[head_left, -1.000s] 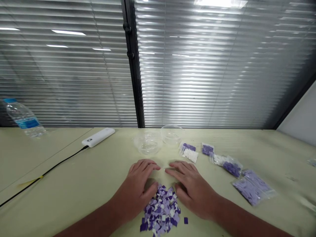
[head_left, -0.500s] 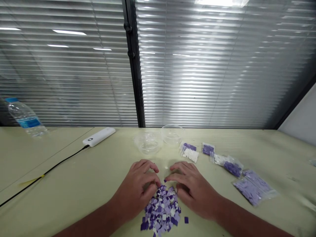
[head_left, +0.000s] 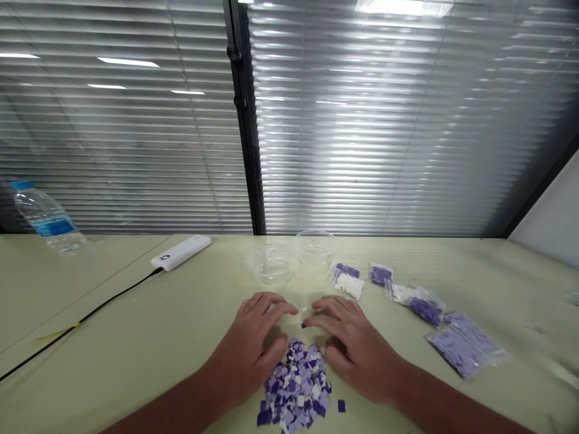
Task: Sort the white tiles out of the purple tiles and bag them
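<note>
A pile of small square pieces (head_left: 298,386) in dark purple, lilac and white lies on the table between my hands. On its left, my left hand (head_left: 256,346) has its thumb and fingers apart, the index finger reaching past the pile's far end. My right hand (head_left: 350,346) is at the pile's right side, fingers spread and curved, with nothing gripped. Its index fingertip is at a dark purple piece (head_left: 303,325) beyond the pile, seemingly touching it. A white piece (head_left: 304,309) lies just farther off, between the fingertips of both hands.
A single dark purple piece (head_left: 341,405) lies right of the pile. Clear plastic dishes (head_left: 274,268) stand behind my hands. Small bags of purple and white pieces (head_left: 464,343) lie to the right. On the left are a white power bank (head_left: 183,251) with a black cable and a water bottle (head_left: 52,220).
My left index finger has left the pile's far edge and stretched out away from the thumb. The dark purple piece by my right index fingertip has shifted slightly farther from the pile.
</note>
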Demonstrator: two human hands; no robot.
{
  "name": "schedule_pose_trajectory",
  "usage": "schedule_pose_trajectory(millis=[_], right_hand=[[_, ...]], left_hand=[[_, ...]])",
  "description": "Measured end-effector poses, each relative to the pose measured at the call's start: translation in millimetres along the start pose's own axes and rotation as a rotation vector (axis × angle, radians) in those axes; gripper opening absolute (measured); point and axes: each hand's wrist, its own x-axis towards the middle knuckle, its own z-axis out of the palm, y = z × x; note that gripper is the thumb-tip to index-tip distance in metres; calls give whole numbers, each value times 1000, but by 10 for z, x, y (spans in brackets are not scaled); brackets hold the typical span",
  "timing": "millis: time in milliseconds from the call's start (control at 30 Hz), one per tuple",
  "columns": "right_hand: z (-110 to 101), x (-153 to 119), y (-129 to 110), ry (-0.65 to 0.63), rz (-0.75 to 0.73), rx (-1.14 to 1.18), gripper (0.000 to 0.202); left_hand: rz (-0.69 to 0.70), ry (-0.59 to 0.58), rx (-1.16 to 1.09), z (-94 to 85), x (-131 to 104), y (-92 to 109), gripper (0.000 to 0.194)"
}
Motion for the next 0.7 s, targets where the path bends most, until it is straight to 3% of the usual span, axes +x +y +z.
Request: schedule_pose_trajectory(millis=[133, 300, 400, 600, 700], right_hand=[[13, 4, 27, 13, -50, -36, 64], [15, 2, 46, 90, -19, 49, 51], [-42, 0, -11, 12, -43, 78, 52], [-155, 10, -125, -208, -128, 9, 63], [-156, 12, -120, -213, -77, -44, 59]], left_hand=[[25, -61, 39, 4, -2, 7, 41], [34, -40, 64, 8, -6, 9, 40], [45, -27, 80, 15, -12, -4, 42], [-76, 82, 188, 94, -30, -104, 34], [-113, 114, 213, 119, -41, -134, 34]])
